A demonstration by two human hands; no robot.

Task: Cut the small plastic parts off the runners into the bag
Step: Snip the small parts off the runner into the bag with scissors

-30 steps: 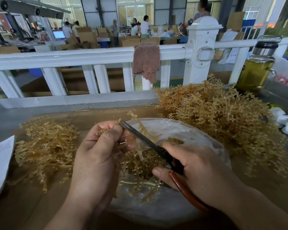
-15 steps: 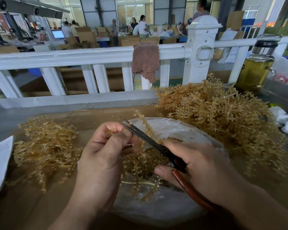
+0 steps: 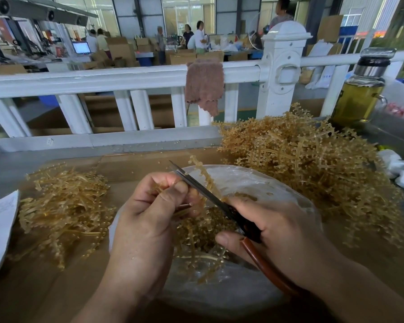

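- My left hand (image 3: 149, 220) is pinching one runner (image 3: 205, 176) between the thumb and curled fingers, holding it up right over the mouth of the clear plastic bag (image 3: 261, 183).
- My right hand (image 3: 280, 231) is wrapping round the scissors (image 3: 196, 185), with fingers through the reddish-brown handle. The blades are looking nearly together and are lying against the runner just beside my left thumb.
- Handling-wise, I'm guessing this stuff is thin, light and springy, and the little nubs are probably pinging off when snipped. Gripping the stem close to the cut and staying low over the bag seems like the way to go.
- The bag is sitting open on the cardboard (image 3: 44, 287) between my wrists. It's holding a heap of cut parts (image 3: 205, 227) plus a few longer amber strands. I can't tell if something rigid is propping it up underneath.
- To the right, a big uncut pile (image 3: 301, 164) is waiting, all bristling with parts.
- To the left, a flatter stripped pile (image 3: 63, 203) is lying there, looking mostly bare.
- Further back, a bottle (image 3: 357, 99) of yellow-green liquid is standing by the white railing (image 3: 103, 78), and a cloth (image 3: 204, 85) is hanging over the rail.
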